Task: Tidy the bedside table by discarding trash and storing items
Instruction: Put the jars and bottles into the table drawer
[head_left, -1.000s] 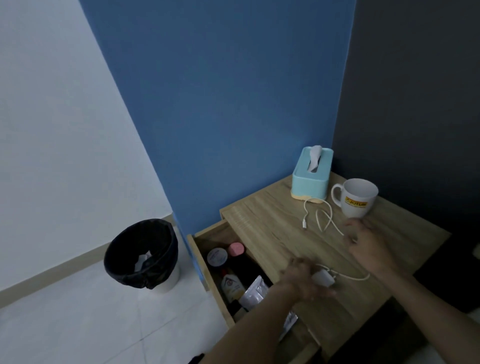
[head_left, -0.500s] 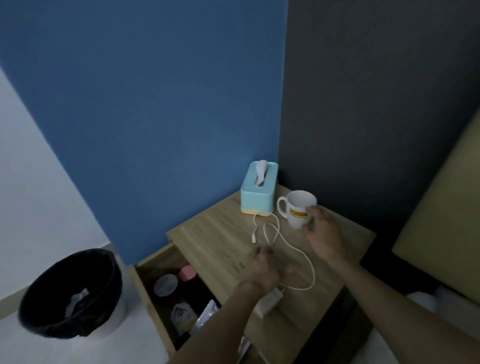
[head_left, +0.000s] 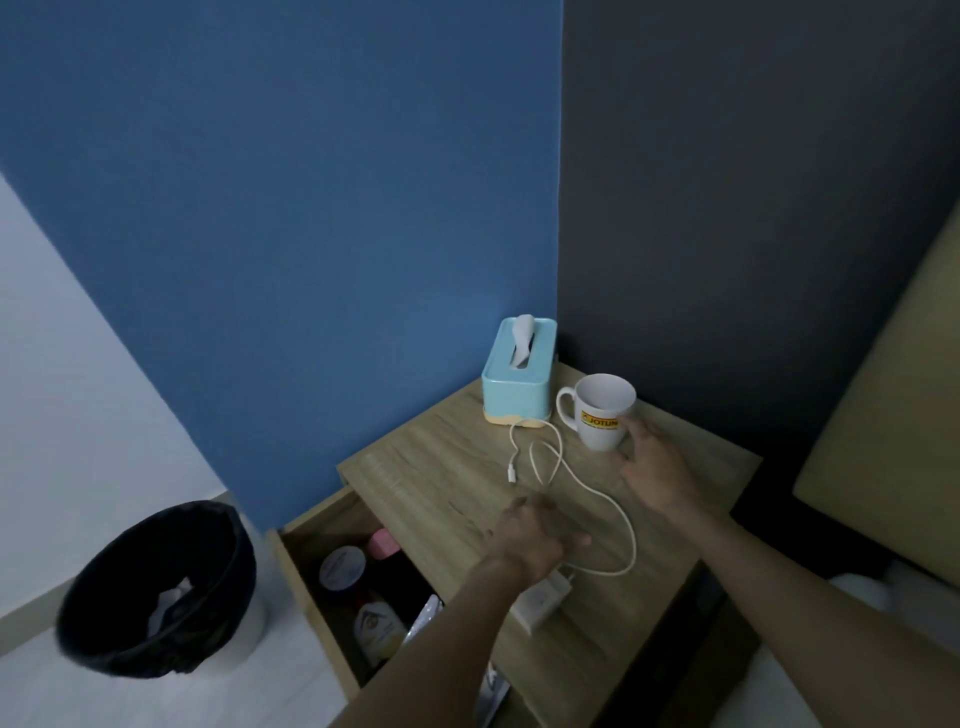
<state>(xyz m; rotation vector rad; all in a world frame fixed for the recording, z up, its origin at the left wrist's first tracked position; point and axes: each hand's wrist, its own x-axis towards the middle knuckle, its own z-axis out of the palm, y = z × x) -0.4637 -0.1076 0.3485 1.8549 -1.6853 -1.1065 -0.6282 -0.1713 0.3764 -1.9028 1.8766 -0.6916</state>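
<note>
A white charger adapter (head_left: 540, 600) lies near the front of the wooden bedside table (head_left: 447, 467), and its white cable (head_left: 597, 493) loops back toward the tissue box. My left hand (head_left: 527, 538) hovers just above the table beside the cable, fingers loosely spread and holding nothing. The adapter sits under its wrist. A white mug (head_left: 602, 415) with a yellow label stands at the back right. My right hand (head_left: 654, 470) reaches to it with straight fingers at the mug's right side.
A light blue tissue box (head_left: 519, 379) stands in the back corner against the blue wall. The open drawer (head_left: 306, 561) on the left holds jars, a bottle and packets. A black-lined trash bin (head_left: 156, 587) with crumpled paper stands on the floor at left. A bed lies right.
My left hand has let go of the adapter and moved up along the cable. My right hand has moved from the cable to the mug. The view has swung right.
</note>
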